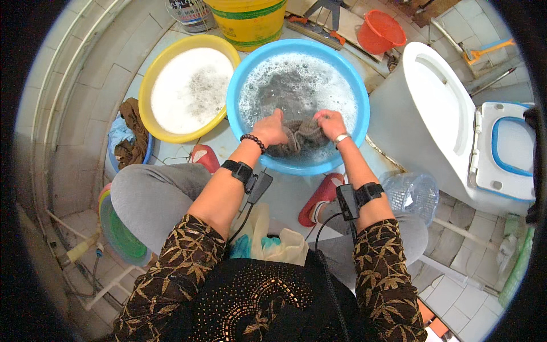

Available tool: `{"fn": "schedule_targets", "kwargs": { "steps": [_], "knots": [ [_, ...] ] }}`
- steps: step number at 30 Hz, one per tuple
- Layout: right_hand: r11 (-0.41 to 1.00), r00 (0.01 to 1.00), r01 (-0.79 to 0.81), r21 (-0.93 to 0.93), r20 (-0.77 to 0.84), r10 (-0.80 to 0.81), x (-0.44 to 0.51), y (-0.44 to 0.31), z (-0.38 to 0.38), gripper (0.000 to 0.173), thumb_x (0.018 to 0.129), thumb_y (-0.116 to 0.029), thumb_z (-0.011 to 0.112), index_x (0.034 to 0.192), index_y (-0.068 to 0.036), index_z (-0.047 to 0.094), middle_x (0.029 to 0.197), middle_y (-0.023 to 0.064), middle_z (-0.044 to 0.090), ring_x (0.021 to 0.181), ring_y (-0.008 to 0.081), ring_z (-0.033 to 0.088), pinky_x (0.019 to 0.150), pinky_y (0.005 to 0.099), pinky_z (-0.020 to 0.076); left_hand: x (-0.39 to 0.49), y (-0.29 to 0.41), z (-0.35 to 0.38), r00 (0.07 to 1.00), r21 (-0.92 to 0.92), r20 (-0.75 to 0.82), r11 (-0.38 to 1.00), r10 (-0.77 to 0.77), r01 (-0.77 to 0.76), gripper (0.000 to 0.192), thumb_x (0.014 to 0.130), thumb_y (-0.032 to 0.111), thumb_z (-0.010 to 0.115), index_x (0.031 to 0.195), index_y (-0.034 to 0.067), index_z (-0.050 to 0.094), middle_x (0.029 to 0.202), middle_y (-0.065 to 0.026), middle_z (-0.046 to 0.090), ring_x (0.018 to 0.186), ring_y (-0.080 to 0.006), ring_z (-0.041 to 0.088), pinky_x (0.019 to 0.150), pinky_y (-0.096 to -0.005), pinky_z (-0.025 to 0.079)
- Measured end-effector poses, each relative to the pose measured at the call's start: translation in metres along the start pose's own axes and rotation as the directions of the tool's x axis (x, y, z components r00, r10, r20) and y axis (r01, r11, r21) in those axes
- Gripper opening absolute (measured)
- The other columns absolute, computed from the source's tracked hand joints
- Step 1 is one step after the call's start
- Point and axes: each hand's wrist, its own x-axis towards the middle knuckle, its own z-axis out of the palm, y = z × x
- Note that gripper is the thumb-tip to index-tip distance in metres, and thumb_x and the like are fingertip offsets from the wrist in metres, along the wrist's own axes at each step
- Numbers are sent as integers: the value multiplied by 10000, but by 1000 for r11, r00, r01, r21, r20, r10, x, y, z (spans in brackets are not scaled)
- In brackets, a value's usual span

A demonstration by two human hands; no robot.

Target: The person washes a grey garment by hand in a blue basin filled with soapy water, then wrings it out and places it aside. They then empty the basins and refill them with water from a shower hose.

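A blue plastic basin (361,107) of sudsy grey water stands on the floor in front of me. Dark grey-brown wet cloth (305,136) lies partly in that water, bunched near the rim closest to me. My left hand (271,127) grips the cloth's left part, thumb upward. On the other side, my right hand (331,124) pinches a raised fold between thumb and fingers. More of the fabric seems to spread under the suds beyond my hands, blurred by foam. What kind of garment it is, I cannot tell.
Left of the blue basin is a yellow basin (145,100) full of white foam. Brown and light blue clothes (130,132) fill a tub farther left. A yellow bucket (245,25) and a red bucket (380,32) stand behind. The white toilet (427,128) and a clear plastic basket (412,194) are at right.
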Motion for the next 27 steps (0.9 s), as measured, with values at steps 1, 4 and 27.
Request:
{"fn": "schedule_targets", "kwargs": {
  "steps": [1,4,27],
  "knots": [
    [999,999,37,27,-30,-37,-4,-13,-13,153,698,-65,529,764,-33,663,629,-2,575,616,87,515,597,234,428,-8,1,-5,997,-42,-16,996,82,-82,618,624,193,697,1212,127,519,1058,-149,628,909,-309,621,780,-370,493],
    [981,985,161,111,52,-167,-17,-56,-54,157,696,-73,531,772,-27,661,655,22,593,634,109,537,617,250,441,-22,-3,-29,969,-116,106,971,224,-211,533,627,180,671,1146,82,600,1077,-166,621,869,-277,624,782,-346,491],
    [665,946,75,-743,265,189,-13,-3,72,833,695,-260,747,1376,-170,276,1436,154,257,1231,461,343,972,463,408,32,-18,54,981,362,-159,931,108,-43,343,803,146,550,1132,203,628,1211,-138,429,1156,-340,406,895,-461,453]
  ]
}}
